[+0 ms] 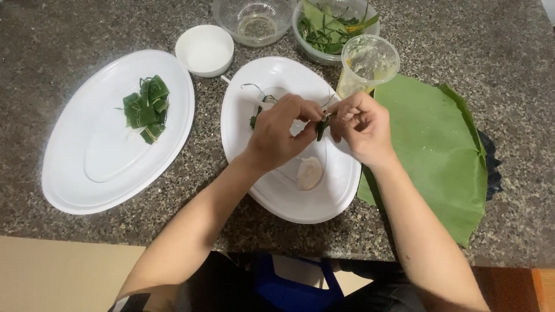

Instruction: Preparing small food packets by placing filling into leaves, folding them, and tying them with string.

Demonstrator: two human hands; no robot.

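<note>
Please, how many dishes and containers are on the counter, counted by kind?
White oval plates: 2
Small white bowl: 1
Clear bowls: 2
Clear plastic cup: 1
Total: 6

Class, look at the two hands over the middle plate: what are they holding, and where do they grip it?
Both the left hand and right hand pinch a small folded green leaf parcel by its upper end, with fingertips.

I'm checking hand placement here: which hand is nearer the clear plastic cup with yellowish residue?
Right. The right hand is just below the clear plastic cup, nearly under its base. The left hand lies farther off, over the middle white oval plate.
</note>
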